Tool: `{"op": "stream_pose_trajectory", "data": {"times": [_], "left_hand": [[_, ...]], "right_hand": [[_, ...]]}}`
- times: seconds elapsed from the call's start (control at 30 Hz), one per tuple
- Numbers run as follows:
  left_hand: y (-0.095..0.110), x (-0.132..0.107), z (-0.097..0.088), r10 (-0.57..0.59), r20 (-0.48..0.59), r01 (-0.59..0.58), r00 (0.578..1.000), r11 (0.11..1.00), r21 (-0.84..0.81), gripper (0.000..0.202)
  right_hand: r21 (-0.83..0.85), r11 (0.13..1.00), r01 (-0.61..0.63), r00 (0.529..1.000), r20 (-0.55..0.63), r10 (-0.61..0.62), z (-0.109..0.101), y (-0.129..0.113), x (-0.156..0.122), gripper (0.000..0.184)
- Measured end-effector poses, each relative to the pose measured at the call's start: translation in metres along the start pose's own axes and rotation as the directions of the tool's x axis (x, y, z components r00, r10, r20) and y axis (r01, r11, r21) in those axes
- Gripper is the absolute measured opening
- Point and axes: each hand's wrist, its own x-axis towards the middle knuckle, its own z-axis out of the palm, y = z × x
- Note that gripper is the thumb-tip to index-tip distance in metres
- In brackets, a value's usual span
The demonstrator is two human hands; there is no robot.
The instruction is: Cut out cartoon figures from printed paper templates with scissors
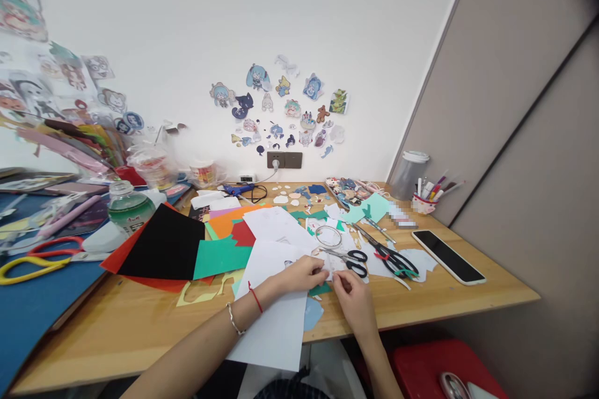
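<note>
My left hand (pixel 305 273) rests over white paper near the front of the desk, its fingers curled in. Close by on the right, my right hand (pixel 352 296) has thumb and index finger pinched together. Whatever lies between the fingers of either hand is too small to make out. Just beyond them lie small black-handled scissors (pixel 356 255) and a ring-shaped roll of clear tape (pixel 328 236). White sheets (pixel 276 318) with faint drawings spread under my left forearm. A light blue paper piece (pixel 313 313) sits at the desk edge below my hands.
Larger black scissors (pixel 397 260) and a phone (pixel 448 255) lie to the right. Black card (pixel 161 243), green paper (pixel 219 258) and a glass jar (pixel 130 207) are left, beside red-and-yellow scissors (pixel 42 260). A glue gun (pixel 238 189) and a pen cup (pixel 423 202) stand further back.
</note>
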Motion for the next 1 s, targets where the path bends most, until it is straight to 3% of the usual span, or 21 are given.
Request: {"op": "stream_pose_trajectory", "data": {"times": [1.0], "left_hand": [[0.0019,-0.0012,0.0022,-0.056,-0.012,0.055,0.998,0.994,-0.099,0.026]], "right_hand": [[0.076,0.997,-0.025,0.999,0.046,0.022,-0.0003,0.0063,0.0008,0.026]]}}
